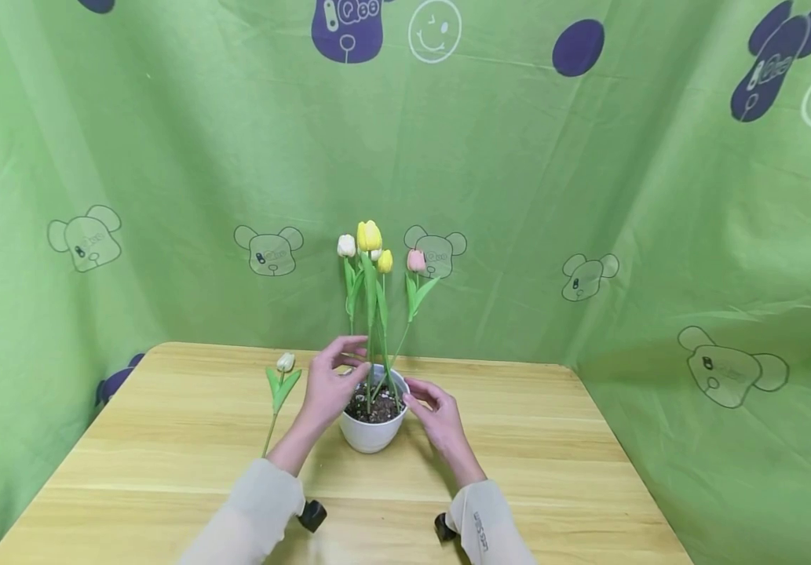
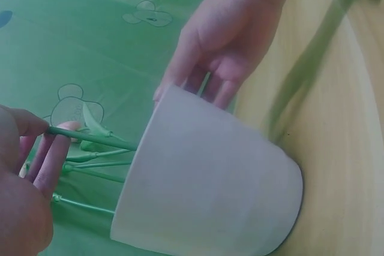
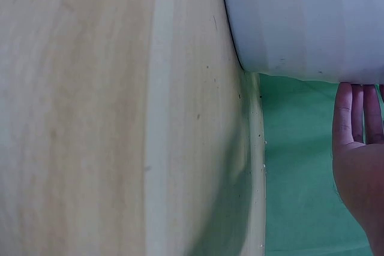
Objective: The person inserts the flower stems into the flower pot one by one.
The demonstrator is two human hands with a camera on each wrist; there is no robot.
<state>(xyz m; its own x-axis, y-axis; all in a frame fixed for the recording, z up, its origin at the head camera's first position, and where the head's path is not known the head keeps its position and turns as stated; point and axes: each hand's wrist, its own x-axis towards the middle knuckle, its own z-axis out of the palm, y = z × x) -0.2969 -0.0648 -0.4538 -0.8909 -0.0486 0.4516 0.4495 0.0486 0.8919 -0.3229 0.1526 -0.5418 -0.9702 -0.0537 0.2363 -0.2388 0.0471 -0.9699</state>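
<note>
A white pot (image 1: 372,433) of soil stands near the middle of the wooden tabletop (image 1: 532,471), with several tulips (image 1: 370,239) rising from it. The left hand (image 1: 330,384) pinches one green stem (image 2: 90,138) between thumb and fingers just above the pot's rim. The right hand (image 1: 439,416) rests against the pot's right side, fingers straight and touching the rim. A single white tulip (image 1: 279,384) lies on the tabletop just left of the left hand. Green printed cloth (image 1: 589,196) hangs behind.
</note>
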